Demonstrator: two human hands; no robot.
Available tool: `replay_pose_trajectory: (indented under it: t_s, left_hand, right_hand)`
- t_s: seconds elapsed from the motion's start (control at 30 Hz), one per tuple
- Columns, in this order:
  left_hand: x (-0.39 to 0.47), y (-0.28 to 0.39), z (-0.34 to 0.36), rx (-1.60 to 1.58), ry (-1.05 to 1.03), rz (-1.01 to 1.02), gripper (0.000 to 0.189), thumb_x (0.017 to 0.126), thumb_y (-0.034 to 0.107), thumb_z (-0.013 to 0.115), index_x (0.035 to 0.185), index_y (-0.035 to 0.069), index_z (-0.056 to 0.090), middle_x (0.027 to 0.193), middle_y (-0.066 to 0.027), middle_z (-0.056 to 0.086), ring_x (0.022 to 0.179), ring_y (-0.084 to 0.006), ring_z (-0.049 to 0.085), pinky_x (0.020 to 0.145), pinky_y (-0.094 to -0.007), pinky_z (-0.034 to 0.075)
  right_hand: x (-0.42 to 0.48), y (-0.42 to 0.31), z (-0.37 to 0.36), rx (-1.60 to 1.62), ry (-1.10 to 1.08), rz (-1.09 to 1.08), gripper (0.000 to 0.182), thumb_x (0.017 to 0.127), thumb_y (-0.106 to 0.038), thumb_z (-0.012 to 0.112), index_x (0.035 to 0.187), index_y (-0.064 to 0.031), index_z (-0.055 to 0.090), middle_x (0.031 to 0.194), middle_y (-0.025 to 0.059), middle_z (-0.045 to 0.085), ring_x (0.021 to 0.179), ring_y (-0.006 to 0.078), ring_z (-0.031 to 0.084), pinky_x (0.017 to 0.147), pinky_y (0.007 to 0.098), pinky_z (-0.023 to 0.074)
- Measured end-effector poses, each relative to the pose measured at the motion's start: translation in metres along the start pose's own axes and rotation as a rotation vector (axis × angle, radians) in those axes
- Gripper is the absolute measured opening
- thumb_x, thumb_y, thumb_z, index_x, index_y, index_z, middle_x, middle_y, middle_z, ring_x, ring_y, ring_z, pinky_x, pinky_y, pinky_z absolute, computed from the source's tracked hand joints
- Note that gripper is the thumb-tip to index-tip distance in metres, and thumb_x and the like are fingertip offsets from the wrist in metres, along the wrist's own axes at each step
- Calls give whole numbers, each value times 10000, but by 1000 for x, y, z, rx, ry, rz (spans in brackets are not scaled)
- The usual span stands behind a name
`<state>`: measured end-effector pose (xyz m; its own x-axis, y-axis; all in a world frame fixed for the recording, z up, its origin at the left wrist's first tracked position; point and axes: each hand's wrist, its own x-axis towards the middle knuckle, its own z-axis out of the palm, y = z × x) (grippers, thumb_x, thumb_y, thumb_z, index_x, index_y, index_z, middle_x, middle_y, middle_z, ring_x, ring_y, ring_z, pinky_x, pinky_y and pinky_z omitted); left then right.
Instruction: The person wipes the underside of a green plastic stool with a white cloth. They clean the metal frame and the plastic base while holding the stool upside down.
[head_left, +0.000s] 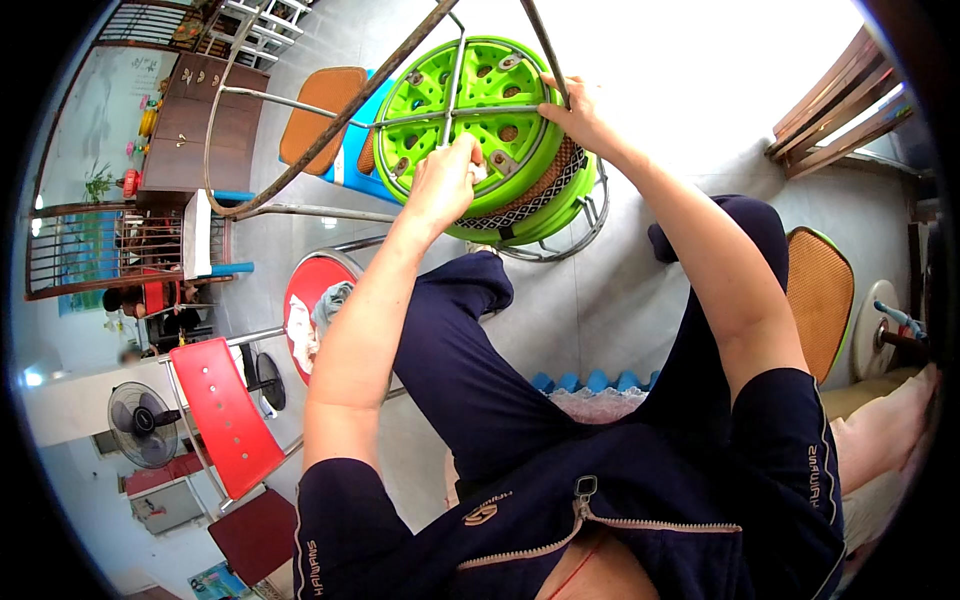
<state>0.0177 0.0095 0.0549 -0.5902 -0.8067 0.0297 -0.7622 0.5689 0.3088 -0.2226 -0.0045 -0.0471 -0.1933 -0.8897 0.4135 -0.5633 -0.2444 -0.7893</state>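
An upturned round stool seat of bright green plastic (480, 64) is in front of me, its underside facing up. A metal crossbar (495, 109) and ring are fixed to it, with curved metal legs (360, 101) rising above. My left hand (444, 180) is closed over the underside near the lower arm of the cross. A small whitish piece, probably cloth (478, 172), shows beneath its fingers. My right hand (581, 112) grips the seat's right edge beside a metal leg. Under this seat lie a woven brown layer, a black-and-white patterned band (536, 206) and more green plastic.
Left of my leg, a red round chair seat (307, 281) bears white and grey cloths (330, 304). Behind the stool are a blue chair with a brown woven pad (322, 112). Another woven pad (817, 300) stands at right. Fans (142, 424) and a wooden cabinet (199, 127) are at left.
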Motion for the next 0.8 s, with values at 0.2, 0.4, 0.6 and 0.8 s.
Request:
replay_pose_trajectory:
  t_s: [0.2, 0.4, 0.6, 0.8]
  left_hand:
    - [5, -1, 26, -482, 81, -354, 216, 821, 53, 715, 1014, 50, 618, 868, -149, 710, 814, -261, 693, 739, -352, 531]
    - [-7, 0, 1, -36, 17, 114, 185, 815, -24, 633, 978, 45, 578, 872, -164, 668, 828, -343, 671, 716, -417, 519]
    - [-6, 9, 1, 342, 21, 302, 134, 833, 11, 570, 957, 46, 536, 837, -173, 610, 875, -385, 645, 737, -487, 522]
    - [-3, 3, 5, 109, 3, 58, 186, 823, 11, 622, 997, 40, 562, 852, -170, 681, 852, -365, 689, 742, -495, 527]
  right_hand:
    - [2, -3, -4, -3, -48, 90, 354, 838, -333, 694, 1089, -85, 721, 1026, 193, 692, 938, 370, 676, 876, 472, 528]
    - [6, -8, -12, 21, -303, 192, 550, 920, -296, 698, 1422, -117, 561, 1280, 177, 523, 1210, 307, 502, 1042, 400, 416]
    - [7, -6, -13, 24, -285, 186, 542, 924, -295, 693, 1419, -115, 564, 1267, 189, 526, 1181, 322, 521, 1046, 402, 411]
    - [4, -15, -12, 35, -277, 222, 524, 922, -269, 699, 1407, -115, 574, 1278, 191, 523, 1186, 318, 523, 1039, 409, 419]
